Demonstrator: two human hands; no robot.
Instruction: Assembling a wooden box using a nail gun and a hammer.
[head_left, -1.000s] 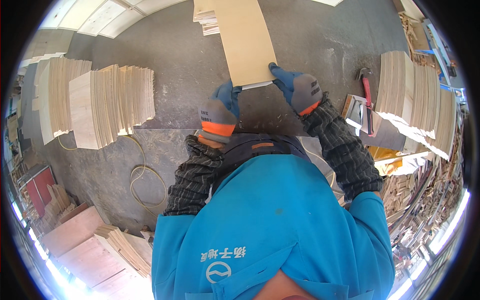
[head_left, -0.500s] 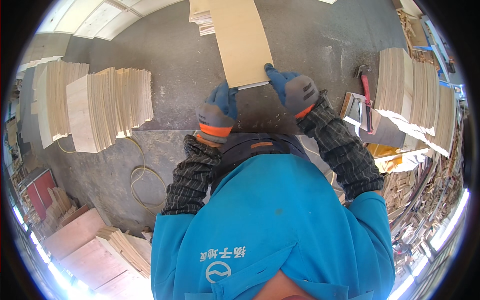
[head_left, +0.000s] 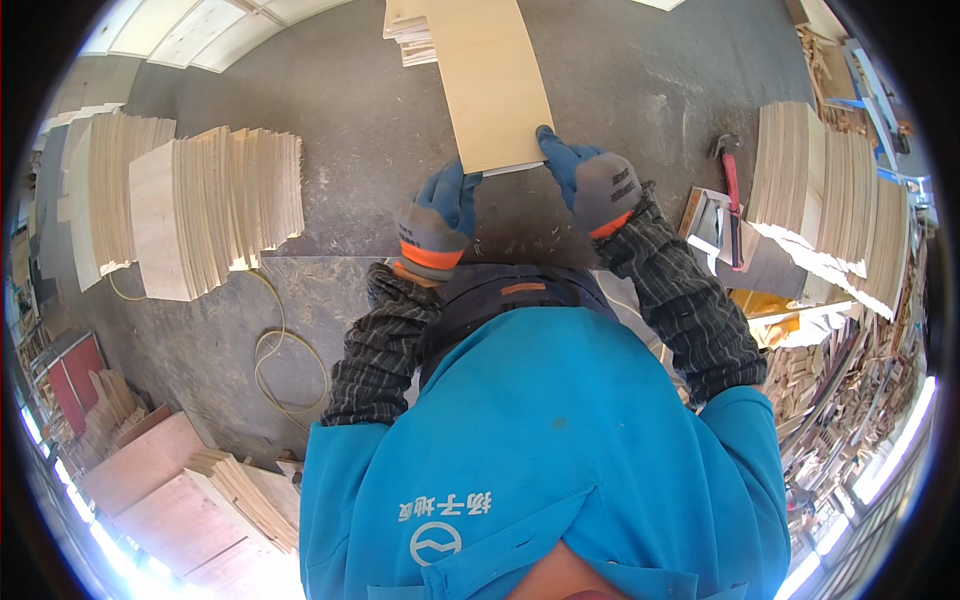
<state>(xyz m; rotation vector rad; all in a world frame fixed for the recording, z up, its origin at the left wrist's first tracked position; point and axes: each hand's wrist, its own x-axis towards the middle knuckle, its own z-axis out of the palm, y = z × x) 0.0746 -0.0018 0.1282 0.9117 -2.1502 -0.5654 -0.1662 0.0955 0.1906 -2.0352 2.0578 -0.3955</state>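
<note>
A long pale wooden board (head_left: 492,85) stretches away from me over the dark tabletop, its far end cut off by the top of the view. At its near left corner my left hand (head_left: 438,215), in a blue and grey glove with an orange cuff, is closed on the edge. My right hand (head_left: 592,183), gloved alike, grips the near right corner with the fingers along the side. Beneath the near edge a thin whitish strip shows; I cannot tell what it is. Beside the board's far part lies a small stack of thin boards (head_left: 410,35).
Stacks of thin boards stand at the left (head_left: 220,205) and right (head_left: 812,190) of the dark table (head_left: 370,100). Near the right stack lie a hammer with a red handle (head_left: 731,180) and a nail gun or similar metal tool (head_left: 708,222). A yellow hose (head_left: 262,365) coils on the floor.
The board and both hands sit slightly further right in the picture. The view has shifted a little; both hands keep their hold on the near corners.
</note>
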